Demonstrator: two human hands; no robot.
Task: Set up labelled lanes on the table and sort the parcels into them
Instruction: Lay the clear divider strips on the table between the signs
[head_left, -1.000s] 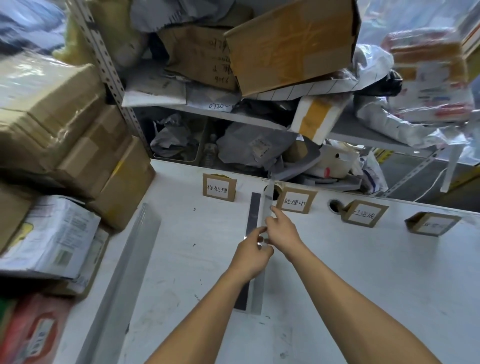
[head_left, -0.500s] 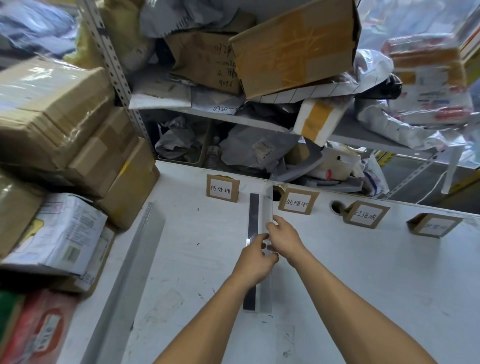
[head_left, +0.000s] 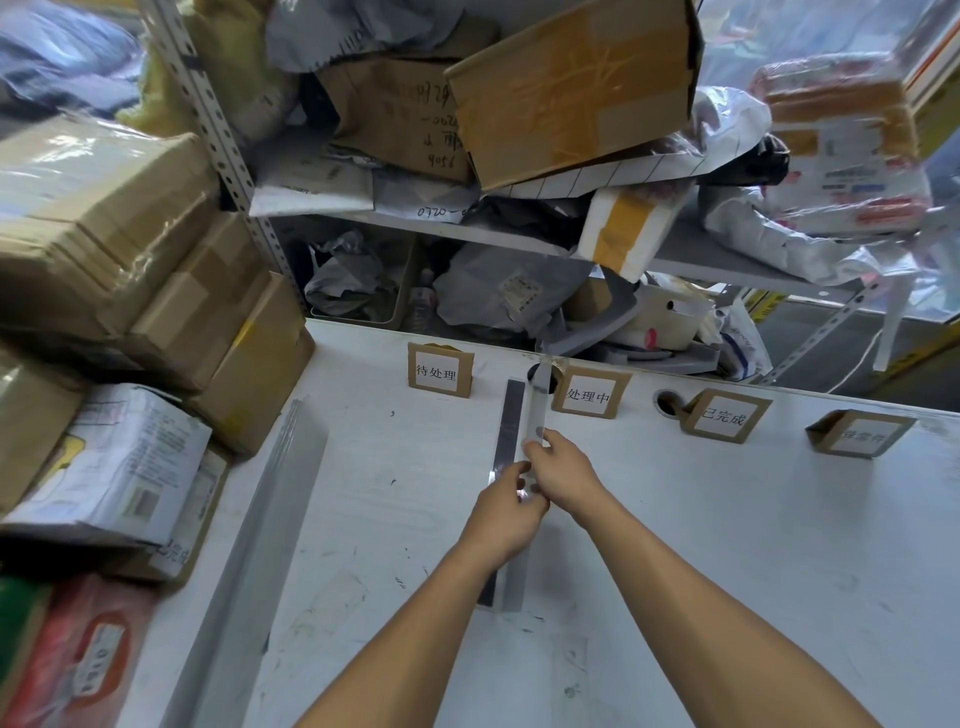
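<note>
A long grey angle strip (head_left: 519, 415) lies lengthwise on the white table (head_left: 727, 519), running between the first label card (head_left: 440, 370) and the second label card (head_left: 589, 394). My left hand (head_left: 506, 512) grips the strip near its middle. My right hand (head_left: 563, 470) pinches it just beyond the left hand. Two more cardboard label cards stand to the right: a third card (head_left: 724, 415) and a fourth card (head_left: 860, 434). Parcels are stacked at the left: taped brown boxes (head_left: 156, 260) and a white printed box (head_left: 114, 462).
A second long grey strip (head_left: 270, 525) lies along the table's left side next to the parcel stack. A metal shelf (head_left: 675, 254) behind the table is crammed with boxes and bags. Two round cable holes (head_left: 665, 402) sit near the table's far edge.
Both hands and the strip between them have slid slightly toward me; the grip looks unchanged.
</note>
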